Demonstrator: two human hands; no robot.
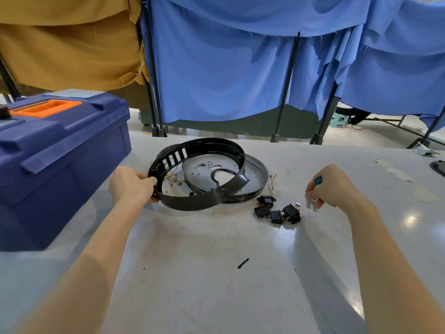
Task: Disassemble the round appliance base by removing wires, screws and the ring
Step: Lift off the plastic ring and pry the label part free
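Observation:
My left hand [131, 184] grips the left rim of the black plastic ring [192, 203], which is lifted and tilted off the round metal base plate [257, 174] on the table. Thin wires with brass terminals [172, 179] lie inside the ring. My right hand [334, 186] holds a tool with a teal end [318, 180] and pinches small metal pieces [311, 204] just above the table. Several black switches and a socket [277, 210] lie between the base and my right hand. A short wire [272, 180] lies right of the plate.
A blue toolbox with an orange handle [55, 150] stands on the table's left side, close to my left hand. Blue and tan curtains on black frames hang behind the table. A dark object [438, 166] sits at the right edge. A small metal piece [297, 204] lies near the switches.

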